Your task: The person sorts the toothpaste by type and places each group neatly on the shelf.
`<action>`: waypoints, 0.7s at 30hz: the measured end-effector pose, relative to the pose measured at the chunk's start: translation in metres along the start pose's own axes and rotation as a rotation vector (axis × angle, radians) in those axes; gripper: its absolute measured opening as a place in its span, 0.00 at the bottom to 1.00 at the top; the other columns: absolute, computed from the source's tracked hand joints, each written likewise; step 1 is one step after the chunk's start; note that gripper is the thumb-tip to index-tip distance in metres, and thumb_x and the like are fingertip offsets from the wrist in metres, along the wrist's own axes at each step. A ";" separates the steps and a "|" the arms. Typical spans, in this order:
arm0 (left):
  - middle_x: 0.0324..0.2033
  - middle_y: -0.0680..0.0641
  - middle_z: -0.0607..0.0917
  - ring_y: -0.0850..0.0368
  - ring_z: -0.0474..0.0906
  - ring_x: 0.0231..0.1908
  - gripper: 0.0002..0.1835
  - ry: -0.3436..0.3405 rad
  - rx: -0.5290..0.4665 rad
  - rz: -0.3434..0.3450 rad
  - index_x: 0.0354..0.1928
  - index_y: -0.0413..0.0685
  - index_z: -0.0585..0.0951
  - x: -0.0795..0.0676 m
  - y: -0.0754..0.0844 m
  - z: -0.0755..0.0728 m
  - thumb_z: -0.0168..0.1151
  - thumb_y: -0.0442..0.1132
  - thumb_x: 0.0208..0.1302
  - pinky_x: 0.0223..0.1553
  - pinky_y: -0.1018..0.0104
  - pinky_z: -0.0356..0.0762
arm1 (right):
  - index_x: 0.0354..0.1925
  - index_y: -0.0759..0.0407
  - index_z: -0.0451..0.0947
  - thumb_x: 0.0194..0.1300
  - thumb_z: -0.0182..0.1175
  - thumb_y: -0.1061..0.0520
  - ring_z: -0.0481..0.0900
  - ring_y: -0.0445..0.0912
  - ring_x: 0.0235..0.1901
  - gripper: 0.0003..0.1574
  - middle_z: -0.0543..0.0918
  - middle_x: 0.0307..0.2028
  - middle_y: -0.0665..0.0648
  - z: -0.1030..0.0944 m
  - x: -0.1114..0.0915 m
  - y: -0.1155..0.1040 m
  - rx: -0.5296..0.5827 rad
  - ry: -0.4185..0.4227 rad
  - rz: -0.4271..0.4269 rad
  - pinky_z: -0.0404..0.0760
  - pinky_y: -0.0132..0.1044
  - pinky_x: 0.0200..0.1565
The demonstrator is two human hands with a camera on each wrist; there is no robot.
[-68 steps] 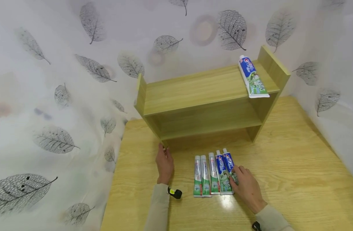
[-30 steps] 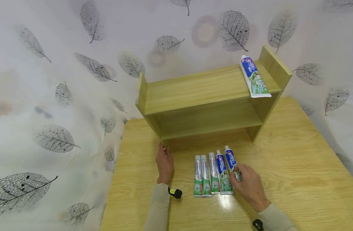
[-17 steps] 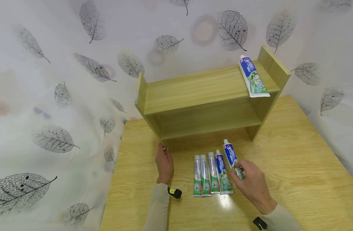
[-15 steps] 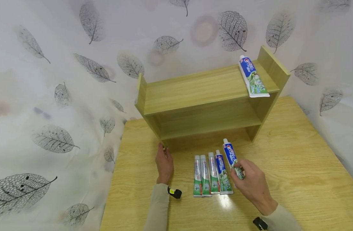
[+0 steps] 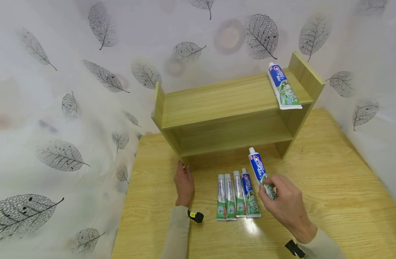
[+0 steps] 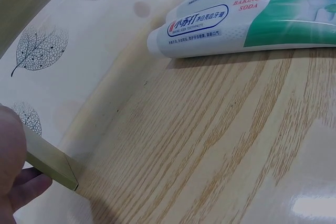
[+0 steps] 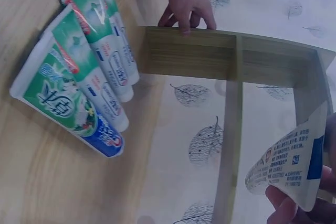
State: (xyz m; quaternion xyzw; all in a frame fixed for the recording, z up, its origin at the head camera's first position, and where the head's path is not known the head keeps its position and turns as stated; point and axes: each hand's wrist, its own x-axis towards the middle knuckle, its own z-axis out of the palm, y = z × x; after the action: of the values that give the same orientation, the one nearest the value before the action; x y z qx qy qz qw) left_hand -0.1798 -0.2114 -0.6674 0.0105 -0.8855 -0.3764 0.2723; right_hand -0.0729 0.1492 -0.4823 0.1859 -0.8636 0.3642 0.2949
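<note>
In the head view my right hand [image 5: 286,205] pinches a blue and green toothpaste tube [image 5: 257,166] near its flat end, cap pointing toward the shelf. The right wrist view shows the printed back of this held tube [image 7: 289,163]. My left hand [image 5: 185,185] grips the lower left side panel of a wooden two-tier shelf [image 5: 217,102], thumb and fingers on either side of the panel [image 6: 58,169]. Between the hands, another blue and green tube [image 5: 250,196] lies beside several white and green toothpaste tubes [image 5: 230,198] in a row.
On the shelf's top tier, at the right, one blue and green tube [image 5: 284,86] lies with its flat end over the front edge. The shelf stands on a wooden table [image 5: 340,180] near a leaf-patterned wall [image 5: 198,28]. A black wrist camera [image 5: 196,216] sits on my left wrist.
My right hand has lifted the rightmost tube out of the row and moved it forward, toward the shelf. My left hand has stayed on the shelf panel.
</note>
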 end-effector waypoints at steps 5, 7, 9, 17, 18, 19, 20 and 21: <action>0.47 0.42 0.90 0.47 0.93 0.46 0.19 -0.032 0.010 -0.023 0.67 0.46 0.76 0.001 -0.014 0.006 0.48 0.49 0.88 0.44 0.54 0.92 | 0.33 0.63 0.83 0.59 0.67 0.60 0.75 0.40 0.24 0.06 0.88 0.29 0.57 -0.007 0.010 -0.005 0.008 0.034 -0.038 0.77 0.23 0.28; 0.46 0.41 0.90 0.47 0.92 0.45 0.18 -0.016 -0.007 -0.006 0.67 0.46 0.76 0.001 -0.014 0.006 0.50 0.47 0.88 0.42 0.55 0.92 | 0.33 0.64 0.84 0.61 0.65 0.57 0.74 0.40 0.23 0.09 0.88 0.29 0.58 -0.008 0.014 -0.006 0.019 0.075 -0.067 0.76 0.24 0.27; 0.46 0.40 0.90 0.46 0.92 0.45 0.16 0.008 -0.027 0.010 0.66 0.44 0.77 0.001 0.000 -0.002 0.52 0.43 0.87 0.43 0.55 0.92 | 0.32 0.64 0.84 0.62 0.63 0.55 0.73 0.40 0.23 0.12 0.88 0.29 0.59 -0.009 0.019 -0.007 0.027 0.120 -0.098 0.75 0.24 0.27; 0.45 0.36 0.89 0.42 0.91 0.41 0.18 0.037 -0.067 0.053 0.70 0.42 0.76 0.003 0.018 -0.011 0.52 0.42 0.87 0.38 0.51 0.90 | 0.28 0.67 0.84 0.68 0.60 0.52 0.71 0.42 0.21 0.20 0.89 0.28 0.65 -0.016 0.032 -0.015 0.013 0.220 -0.165 0.71 0.22 0.27; 0.45 0.36 0.89 0.42 0.91 0.42 0.19 0.032 -0.061 0.053 0.70 0.41 0.75 0.003 0.016 -0.010 0.52 0.42 0.87 0.38 0.52 0.90 | 0.28 0.68 0.84 0.68 0.60 0.51 0.70 0.42 0.20 0.21 0.89 0.28 0.65 -0.018 0.034 -0.017 0.014 0.234 -0.173 0.70 0.23 0.27; 0.45 0.37 0.90 0.43 0.91 0.42 0.19 0.032 -0.049 0.046 0.71 0.43 0.75 0.002 0.010 -0.006 0.52 0.43 0.87 0.39 0.52 0.90 | 0.28 0.68 0.84 0.69 0.60 0.51 0.70 0.43 0.20 0.22 0.89 0.28 0.66 -0.019 0.037 -0.019 0.015 0.247 -0.181 0.70 0.23 0.27; 0.46 0.38 0.90 0.44 0.91 0.42 0.20 0.023 -0.038 0.041 0.71 0.42 0.75 0.002 0.007 -0.005 0.52 0.43 0.87 0.39 0.52 0.90 | 0.28 0.69 0.84 0.69 0.60 0.51 0.70 0.43 0.20 0.23 0.89 0.28 0.66 -0.021 0.040 -0.021 0.017 0.263 -0.187 0.69 0.23 0.26; 0.46 0.38 0.90 0.44 0.91 0.43 0.20 0.014 -0.031 0.035 0.72 0.43 0.75 0.002 0.004 -0.003 0.52 0.43 0.87 0.40 0.53 0.91 | 0.28 0.69 0.84 0.70 0.60 0.50 0.70 0.44 0.20 0.23 0.88 0.28 0.66 -0.023 0.043 -0.023 0.017 0.275 -0.191 0.69 0.23 0.26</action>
State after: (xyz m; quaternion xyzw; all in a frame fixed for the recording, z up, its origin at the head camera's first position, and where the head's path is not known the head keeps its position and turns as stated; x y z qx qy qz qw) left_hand -0.1791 -0.2111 -0.6619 -0.0064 -0.8775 -0.3853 0.2853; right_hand -0.0841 0.1458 -0.4300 0.2180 -0.7904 0.3638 0.4421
